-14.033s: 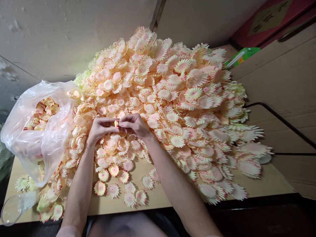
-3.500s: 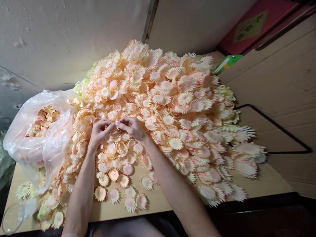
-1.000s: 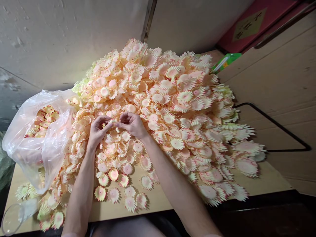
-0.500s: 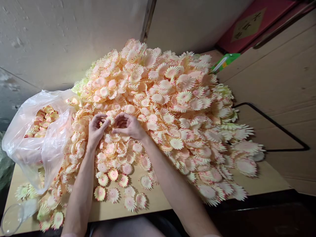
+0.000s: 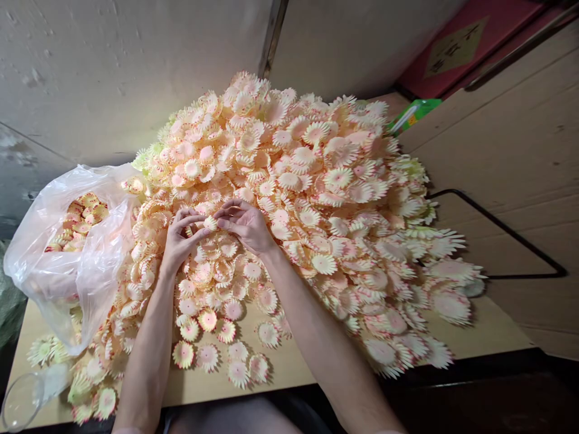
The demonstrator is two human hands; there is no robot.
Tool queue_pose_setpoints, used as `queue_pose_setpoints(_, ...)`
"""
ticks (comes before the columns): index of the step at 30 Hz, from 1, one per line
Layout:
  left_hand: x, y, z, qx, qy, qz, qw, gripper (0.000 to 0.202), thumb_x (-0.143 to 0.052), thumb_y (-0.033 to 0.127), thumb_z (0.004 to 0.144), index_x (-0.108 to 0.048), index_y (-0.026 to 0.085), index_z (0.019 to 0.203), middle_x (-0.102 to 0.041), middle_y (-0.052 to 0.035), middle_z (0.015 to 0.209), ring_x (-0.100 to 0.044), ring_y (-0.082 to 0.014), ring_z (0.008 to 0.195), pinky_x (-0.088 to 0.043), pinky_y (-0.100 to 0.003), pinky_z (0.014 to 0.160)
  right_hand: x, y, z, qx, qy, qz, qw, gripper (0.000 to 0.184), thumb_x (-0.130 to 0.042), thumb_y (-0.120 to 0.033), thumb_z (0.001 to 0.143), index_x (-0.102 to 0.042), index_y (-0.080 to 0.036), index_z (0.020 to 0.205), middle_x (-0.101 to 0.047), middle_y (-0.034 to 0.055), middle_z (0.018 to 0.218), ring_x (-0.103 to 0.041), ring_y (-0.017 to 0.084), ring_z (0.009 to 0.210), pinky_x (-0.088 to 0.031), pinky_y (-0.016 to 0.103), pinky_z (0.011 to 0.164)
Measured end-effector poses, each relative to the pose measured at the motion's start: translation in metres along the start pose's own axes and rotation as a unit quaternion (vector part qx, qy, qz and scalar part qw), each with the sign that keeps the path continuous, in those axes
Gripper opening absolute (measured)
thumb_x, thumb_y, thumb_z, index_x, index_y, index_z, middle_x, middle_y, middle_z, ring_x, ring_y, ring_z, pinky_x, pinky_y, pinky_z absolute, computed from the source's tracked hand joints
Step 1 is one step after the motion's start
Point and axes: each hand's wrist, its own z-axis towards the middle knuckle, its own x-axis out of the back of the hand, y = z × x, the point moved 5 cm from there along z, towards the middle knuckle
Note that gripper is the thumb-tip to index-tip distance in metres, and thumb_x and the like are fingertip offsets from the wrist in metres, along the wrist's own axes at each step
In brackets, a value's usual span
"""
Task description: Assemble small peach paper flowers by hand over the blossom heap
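Note:
Between my two hands is a small round cream petal disc with a fringed edge, like a piece of an artificial flower. My left hand pinches its left side between thumb and fingers. From the other side, the thumb and fingertips of my right hand close on its right edge. Both hands hover low over a large heap of similar petal discs, pale pink and cream with reddish tips. Several loose discs lie on the table in front of my wrists.
At the left stands an open translucent plastic bag with more red-edged pieces inside. A clear cup lies at the table's front left corner. On the right are a cardboard panel and a bent black metal bar. A wall rises behind.
My right hand has moved slightly left and up, its fingers now meeting the petal disc. My left hand has shifted a little right with the disc. The heap looks unchanged.

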Motion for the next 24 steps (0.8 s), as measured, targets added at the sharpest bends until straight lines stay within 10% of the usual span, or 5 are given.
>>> queue_pose_setpoints(9, 0.000, -0.004, -0.002, 0.019, 0.021, -0.032, 0.999, 0.025, -0.079, 0.033, 0.077, -0.067, 0.019, 0.092, -0.058, -0.0028, 0.086, -0.051, -0.0115, 0.077, -0.043, -0.024, 0.073, -0.007, 0.006, -0.003, -0.033, -0.025, -0.068, 0.997, 0.053, -0.091, -0.027, 0.055, -0.064, -0.017, 0.099, -0.069, 0.0010, 0.080, -0.066, 0.012, 0.074, -0.056, 0.024, 0.073)
queue_pose_setpoints(16, 0.007, -0.008, 0.001, 0.065, 0.095, -0.291, 0.950, 0.038, -0.065, 0.024, 0.075, -0.051, 0.025, 0.110, -0.062, -0.0024, 0.089, -0.056, -0.0128, 0.076, -0.047, -0.023, 0.061, 0.001, 0.008, -0.001, -0.021, 0.019, -0.080, 0.996, 0.049, -0.090, -0.023, 0.055, -0.062, -0.014, 0.094, -0.067, 0.0004, 0.072, -0.061, 0.009, 0.064, -0.050, 0.020, 0.063)
queue_pose_setpoints(24, 0.000, -0.009, 0.001, 0.062, 0.065, -0.263, 0.961, 0.025, -0.070, 0.035, 0.086, -0.064, 0.019, 0.105, -0.067, -0.0094, 0.118, -0.066, -0.0172, 0.105, -0.052, -0.036, 0.099, 0.000, 0.007, -0.002, -0.017, 0.018, -0.107, 0.994, 0.046, -0.088, -0.030, 0.059, -0.061, -0.015, 0.093, -0.063, -0.0004, 0.069, -0.055, 0.009, 0.062, -0.047, 0.021, 0.062)
